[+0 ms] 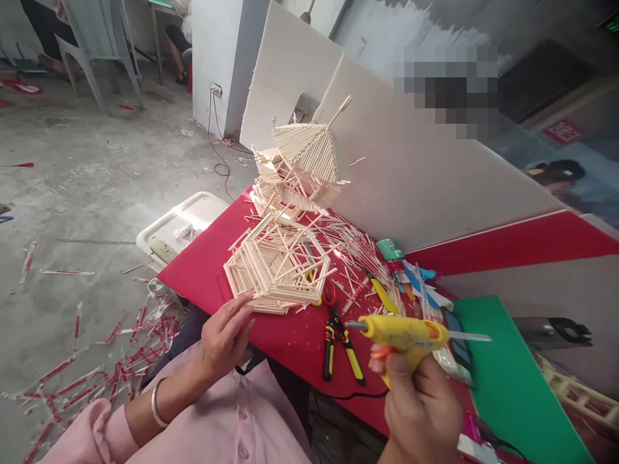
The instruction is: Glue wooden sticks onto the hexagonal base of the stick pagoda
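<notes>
Raised at the near right, the person's right hand (423, 403) grips a yellow hot-glue gun (403, 330), its nozzle pointing left over the red tabletop (207, 267). To the left, the left hand (225, 338) rests its fingers against the near edge of a hexagonal stick frame (261, 267); whether it is gripping cannot be told. Black-and-yellow pliers (329, 351) lie between the hands. Farther off stand a roofed stick model (307, 151) and, to its right, loose wooden sticks (355, 241).
</notes>
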Demonstrator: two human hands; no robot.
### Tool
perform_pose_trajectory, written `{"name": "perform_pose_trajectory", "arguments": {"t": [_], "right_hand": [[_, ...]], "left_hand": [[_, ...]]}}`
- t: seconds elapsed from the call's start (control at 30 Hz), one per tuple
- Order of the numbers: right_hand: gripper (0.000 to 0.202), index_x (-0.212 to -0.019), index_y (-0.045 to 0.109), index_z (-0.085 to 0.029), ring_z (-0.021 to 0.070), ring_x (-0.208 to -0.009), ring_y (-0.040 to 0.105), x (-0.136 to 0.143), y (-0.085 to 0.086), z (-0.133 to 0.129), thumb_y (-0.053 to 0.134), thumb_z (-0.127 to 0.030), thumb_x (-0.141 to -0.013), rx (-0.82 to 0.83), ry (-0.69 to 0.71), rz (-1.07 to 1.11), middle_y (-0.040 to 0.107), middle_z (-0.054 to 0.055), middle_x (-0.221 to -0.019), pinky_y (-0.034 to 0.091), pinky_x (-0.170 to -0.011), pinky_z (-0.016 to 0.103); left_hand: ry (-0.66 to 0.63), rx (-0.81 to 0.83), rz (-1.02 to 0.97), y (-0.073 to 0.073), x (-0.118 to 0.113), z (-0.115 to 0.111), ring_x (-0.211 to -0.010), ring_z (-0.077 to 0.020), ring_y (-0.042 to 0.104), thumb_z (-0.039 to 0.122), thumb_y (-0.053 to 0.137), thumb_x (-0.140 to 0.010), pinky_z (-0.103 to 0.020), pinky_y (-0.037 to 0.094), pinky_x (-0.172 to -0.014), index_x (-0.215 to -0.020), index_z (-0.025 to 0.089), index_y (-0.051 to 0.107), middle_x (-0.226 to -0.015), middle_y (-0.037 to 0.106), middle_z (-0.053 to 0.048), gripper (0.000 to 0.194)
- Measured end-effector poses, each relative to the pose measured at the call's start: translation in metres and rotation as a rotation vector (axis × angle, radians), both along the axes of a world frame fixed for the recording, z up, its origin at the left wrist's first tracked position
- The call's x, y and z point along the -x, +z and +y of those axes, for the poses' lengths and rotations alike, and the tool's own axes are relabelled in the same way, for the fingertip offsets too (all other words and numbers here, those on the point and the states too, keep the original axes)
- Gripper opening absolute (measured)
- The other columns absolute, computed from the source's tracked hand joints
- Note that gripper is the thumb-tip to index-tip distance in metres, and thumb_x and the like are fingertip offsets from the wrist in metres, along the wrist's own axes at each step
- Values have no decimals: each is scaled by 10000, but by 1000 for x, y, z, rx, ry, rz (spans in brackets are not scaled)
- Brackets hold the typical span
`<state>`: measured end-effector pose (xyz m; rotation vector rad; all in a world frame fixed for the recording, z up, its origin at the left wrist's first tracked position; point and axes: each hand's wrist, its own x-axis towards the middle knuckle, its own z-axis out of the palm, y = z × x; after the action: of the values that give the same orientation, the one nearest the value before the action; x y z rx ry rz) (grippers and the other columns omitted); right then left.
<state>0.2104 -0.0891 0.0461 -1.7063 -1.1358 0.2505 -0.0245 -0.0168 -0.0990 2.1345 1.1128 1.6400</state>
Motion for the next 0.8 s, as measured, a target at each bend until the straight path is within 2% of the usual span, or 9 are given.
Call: {"name": "perform_pose_trajectory", "arguments": {"t": [0.07,0.17,0.3,0.4,0.6,0.8], "right_hand": [[425,-773,626,-188,177,-577,606,0,-2,3,638,-612,-808,49,-95,-223,651,42,-634,455,-519,269],[475,-751,586,-204,170,-496,564,4,2,11,597,-675,-802,78,-176,-541,613,27,-571,384,-451,266],[479,-746,533,-216,135,-412,494,21,7,30,740,-645,-697,-47,-157,-885,532,-32,-517,380,-443,265],[369,-786,546,-206,129,-405,494,34,4,45,763,-502,-745,-172,-152,-1072,514,-49,-514,403,-457,261],[279,-911,576,-167,178,-575,649,42,-8,58,736,-357,-784,-290,-139,-1271,668,48,-725,463,-517,257],[259,-937,571,-182,176,-586,654,43,-8,58,726,-318,-780,-287,-159,-1299,664,26,-727,477,-543,256]], "left_hand": [[25,-38,-18,1,4,1,-1002,-212,679,43,601,-847,-340,574,-845,-1149,177,618,-1092,703,-127,331],[145,-97,-42,3,9,3,-915,-206,661,57,656,-808,-351,553,-807,-1056,204,660,-970,699,-91,288],[267,-154,-40,11,11,11,-1075,-271,613,113,697,-785,-440,517,-914,-1077,217,664,-1097,660,-119,313],[289,-180,-56,22,8,19,-1153,-297,582,177,708,-793,-470,495,-962,-1125,220,644,-1178,631,-130,340],[260,-203,-69,38,-2,27,-1192,-311,560,243,709,-811,-490,479,-981,-1145,204,620,-1218,611,-144,348],[232,-170,-87,42,-9,30,-1214,-322,544,264,722,-805,-501,486,-986,-1150,210,610,-1236,597,-146,367]]}}
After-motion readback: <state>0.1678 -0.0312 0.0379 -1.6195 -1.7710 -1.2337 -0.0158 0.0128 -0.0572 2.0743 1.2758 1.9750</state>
